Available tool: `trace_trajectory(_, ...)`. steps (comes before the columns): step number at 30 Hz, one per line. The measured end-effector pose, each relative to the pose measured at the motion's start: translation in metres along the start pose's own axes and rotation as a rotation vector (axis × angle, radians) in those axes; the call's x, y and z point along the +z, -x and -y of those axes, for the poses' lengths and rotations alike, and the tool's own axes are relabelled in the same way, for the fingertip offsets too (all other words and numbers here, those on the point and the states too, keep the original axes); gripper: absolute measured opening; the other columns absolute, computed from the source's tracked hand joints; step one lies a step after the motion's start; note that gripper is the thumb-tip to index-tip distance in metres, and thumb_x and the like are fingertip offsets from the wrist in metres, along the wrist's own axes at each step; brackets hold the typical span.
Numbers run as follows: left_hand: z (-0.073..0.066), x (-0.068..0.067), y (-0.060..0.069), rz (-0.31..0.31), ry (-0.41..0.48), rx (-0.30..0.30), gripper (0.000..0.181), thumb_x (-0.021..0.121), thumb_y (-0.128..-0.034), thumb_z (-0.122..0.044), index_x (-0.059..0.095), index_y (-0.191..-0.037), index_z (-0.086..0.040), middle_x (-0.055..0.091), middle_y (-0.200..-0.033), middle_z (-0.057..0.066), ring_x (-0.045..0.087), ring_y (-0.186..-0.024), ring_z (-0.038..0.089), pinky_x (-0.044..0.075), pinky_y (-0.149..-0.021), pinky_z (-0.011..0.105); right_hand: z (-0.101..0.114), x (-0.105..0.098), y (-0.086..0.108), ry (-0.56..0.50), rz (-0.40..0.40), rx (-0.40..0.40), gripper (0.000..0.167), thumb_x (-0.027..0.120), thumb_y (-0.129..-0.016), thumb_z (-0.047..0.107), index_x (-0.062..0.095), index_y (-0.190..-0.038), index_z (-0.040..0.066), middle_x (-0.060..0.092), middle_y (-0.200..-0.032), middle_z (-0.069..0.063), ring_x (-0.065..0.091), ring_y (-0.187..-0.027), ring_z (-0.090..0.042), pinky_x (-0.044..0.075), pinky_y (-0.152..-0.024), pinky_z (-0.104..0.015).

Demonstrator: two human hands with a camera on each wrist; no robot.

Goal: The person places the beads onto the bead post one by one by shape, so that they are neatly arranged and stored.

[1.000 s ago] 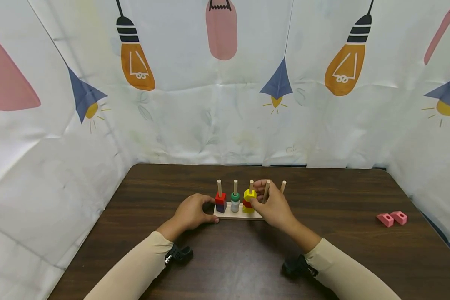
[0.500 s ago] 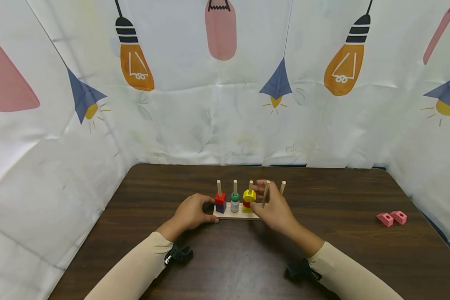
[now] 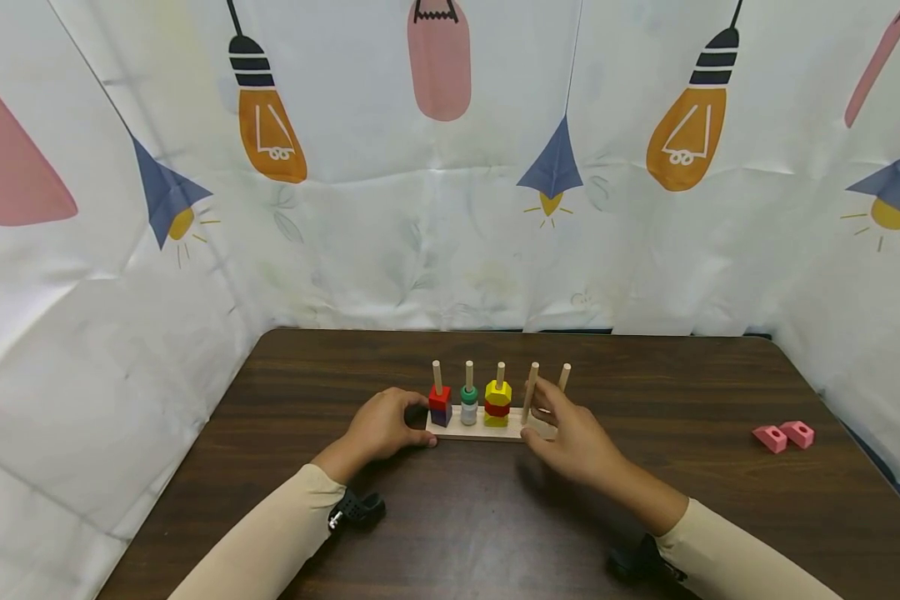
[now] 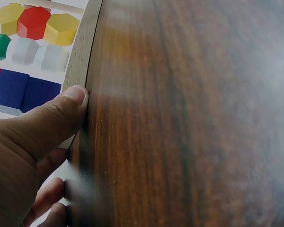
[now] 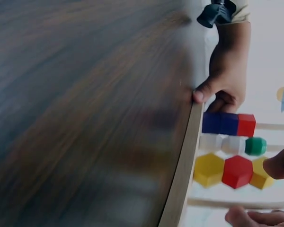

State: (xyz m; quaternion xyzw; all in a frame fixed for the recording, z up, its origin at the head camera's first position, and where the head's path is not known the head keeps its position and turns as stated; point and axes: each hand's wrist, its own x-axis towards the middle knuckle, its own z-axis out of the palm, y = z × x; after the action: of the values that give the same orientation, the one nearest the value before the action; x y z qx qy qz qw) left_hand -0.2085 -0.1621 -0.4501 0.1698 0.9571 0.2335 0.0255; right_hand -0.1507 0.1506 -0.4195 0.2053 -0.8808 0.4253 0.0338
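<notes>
A pale wooden peg board (image 3: 459, 432) with several upright pegs stands on the table. My left hand (image 3: 382, 425) grips its left end, the thumb (image 4: 68, 101) against the front edge. From the left, the stacks are red over dark blue blocks (image 3: 440, 405), green over white beads (image 3: 469, 405), and yellow, red and yellow hexagonal blocks (image 3: 498, 393). Two bare pegs follow. My right hand (image 3: 581, 437) is beside the fourth peg (image 3: 530, 393), thumb and fingers apart with nothing held. In the right wrist view, its thumb (image 5: 279, 165) shows close to the hexagonal stack.
Two pink blocks with holes (image 3: 784, 436) lie on the brown table (image 3: 667, 392) at the right. A white printed curtain (image 3: 435, 250) hangs behind the table's far edge. Each wrist wears a black camera strap (image 3: 356, 508).
My right hand has moved right, away from the hexagonal stack, uncovering it and part of the board. My left hand has stayed at the board's left end.
</notes>
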Motion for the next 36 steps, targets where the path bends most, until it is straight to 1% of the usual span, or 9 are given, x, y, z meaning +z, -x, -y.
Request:
trace_trajectory(3,0.0,0.0,0.0,0.003,0.002,-0.001,0.056,0.095,-0.0708,-0.042,0.077,-0.118,-0.016,0.072,-0.118,0.001,0.063,-0.117,0.028,0.05,-0.098,0.049,-0.003,-0.01,0.008,0.067,0.02,-0.037,0.068,0.074,-0.092,0.003,0.04,-0.151,-0.001,0.063,-0.134,-0.022,0.069,-0.112,-0.032,0.055,-0.092,-0.044)
trace_trajectory(7,-0.001,0.0,0.0,0.004,0.004,-0.005,0.057,0.095,-0.0706,-0.042,0.077,-0.118,-0.016,0.072,-0.118,0.001,0.063,-0.117,0.028,0.05,-0.097,0.049,-0.01,-0.027,0.019,0.147,0.025,-0.076,0.057,0.075,-0.092,0.003,0.05,-0.143,0.0,0.069,-0.125,-0.014,0.071,-0.105,-0.028,0.057,-0.088,-0.043)
trace_trajectory(11,-0.001,0.0,0.001,0.004,0.003,-0.011,0.057,0.095,-0.0702,-0.042,0.077,-0.118,-0.017,0.072,-0.118,0.001,0.063,-0.117,0.028,0.05,-0.097,0.049,-0.023,-0.048,0.031,0.227,0.015,-0.083,0.048,0.075,-0.092,0.003,0.057,-0.136,0.002,0.071,-0.116,-0.006,0.071,-0.095,-0.021,0.058,-0.081,-0.041)
trace_trajectory(14,-0.001,0.0,0.001,0.001,0.002,-0.011,0.057,0.095,-0.0698,-0.042,0.077,-0.117,-0.017,0.072,-0.117,0.001,0.063,-0.117,0.028,0.05,-0.097,0.049,-0.036,-0.065,0.04,0.293,-0.01,-0.075,0.046,0.075,-0.091,0.004,0.059,-0.134,0.003,0.07,-0.113,-0.004,0.069,-0.091,-0.018,0.058,-0.077,-0.04)
trace_trajectory(18,-0.001,0.0,0.001,-0.003,0.0,-0.01,0.056,0.096,-0.0694,-0.042,0.077,-0.116,-0.017,0.072,-0.116,0.001,0.063,-0.116,0.027,0.05,-0.097,0.049,-0.053,-0.089,0.05,0.356,-0.05,-0.021,0.047,0.075,-0.092,0.005,0.058,-0.136,0.001,0.07,-0.112,-0.008,0.068,-0.089,-0.022,0.057,-0.073,-0.042)
trace_trajectory(23,0.0,0.0,0.0,-0.001,-0.004,-0.004,0.057,0.095,-0.0698,-0.044,0.077,-0.117,-0.017,0.072,-0.117,0.001,0.063,-0.116,0.027,0.05,-0.097,0.049,-0.077,-0.118,0.065,0.401,-0.079,0.065,0.049,0.076,-0.091,0.005,0.057,-0.136,-0.003,0.069,-0.113,-0.016,0.07,-0.091,-0.033,0.058,-0.073,-0.05)
trace_trajectory(26,-0.001,0.0,0.0,0.003,-0.004,-0.003,0.058,0.095,-0.0704,-0.044,0.077,-0.118,-0.016,0.072,-0.118,0.001,0.063,-0.117,0.028,0.05,-0.098,0.049,-0.094,-0.132,0.075,0.436,-0.11,0.077,0.049,0.077,-0.088,0.003,0.059,-0.132,-0.006,0.069,-0.112,-0.022,0.07,-0.092,-0.039,0.057,-0.071,-0.053)
trace_trajectory(32,-0.003,-0.001,0.0,0.008,-0.009,-0.016,0.059,0.094,-0.0708,-0.044,0.076,-0.119,-0.016,0.071,-0.119,0.002,0.062,-0.118,0.028,0.05,-0.098,0.05,-0.122,-0.153,0.092,0.505,-0.168,0.103,0.048,0.079,-0.084,0.001,0.061,-0.126,-0.013,0.065,-0.115,-0.034,0.06,-0.103,-0.053,0.049,-0.078,-0.063)
trace_trajectory(36,-0.003,-0.001,0.001,0.007,-0.016,-0.015,0.058,0.095,-0.0707,-0.044,0.076,-0.119,-0.016,0.072,-0.117,0.001,0.063,-0.117,0.028,0.05,-0.097,0.049,-0.133,-0.166,0.101,0.519,-0.154,0.154,0.048,0.078,-0.085,0.004,0.06,-0.126,-0.015,0.061,-0.119,-0.039,0.063,-0.096,-0.054,0.051,-0.074,-0.063)
